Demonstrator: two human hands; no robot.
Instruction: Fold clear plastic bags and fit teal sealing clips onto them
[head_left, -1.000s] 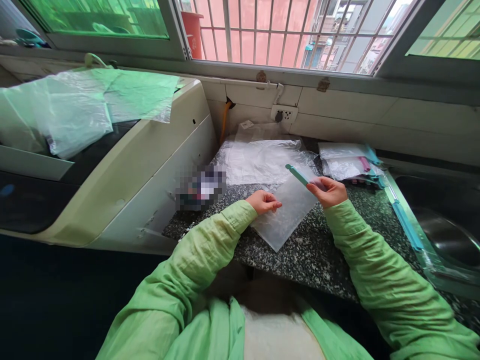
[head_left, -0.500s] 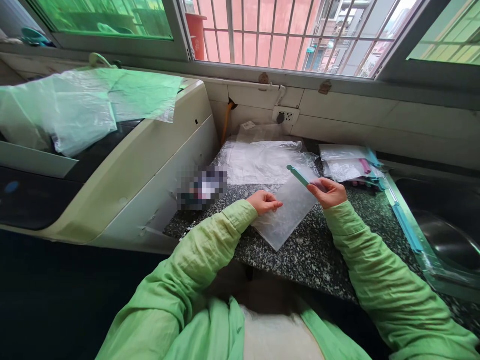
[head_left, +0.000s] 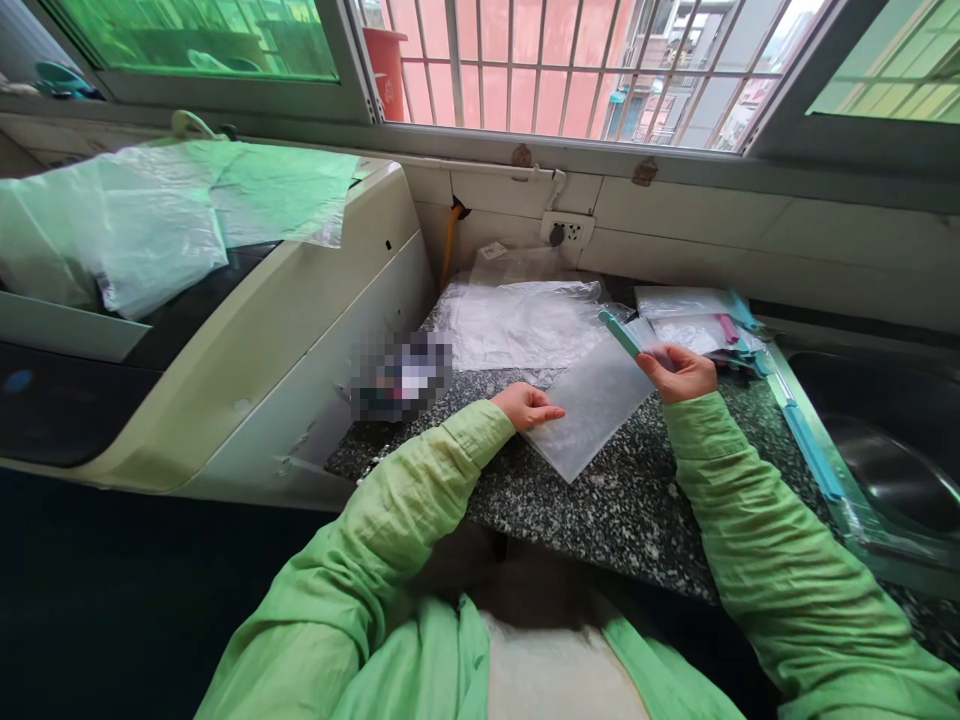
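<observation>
A frosted, translucent plastic bag [head_left: 589, 415] is stretched out at a tilt above the dark speckled counter. Along its top edge runs a teal strip [head_left: 619, 332]. My right hand [head_left: 684, 373] is closed on the strip's right end, thumb on the near side. At the bag's left edge, my left hand [head_left: 527, 407] has its fingers pinched together on the plastic. Behind the bag lie crumpled clear plastic bags [head_left: 517, 325]. Just past my right hand is a stack of similar bags [head_left: 694, 318] with teal and pink strips.
A cream washing machine [head_left: 367, 235] stands at the left, with clear plastic sheets [head_left: 161, 225] draped over it. The speckled counter [head_left: 600, 530] meets a metal sink [head_left: 892, 470] at the right. A blurred-out item [head_left: 405, 375] sits at the counter's left. A wall socket [head_left: 574, 230] is behind.
My right hand has moved right, drawing the frosted bag with it. The bag's lower corner has risen slightly. My left hand has stayed nearly in place.
</observation>
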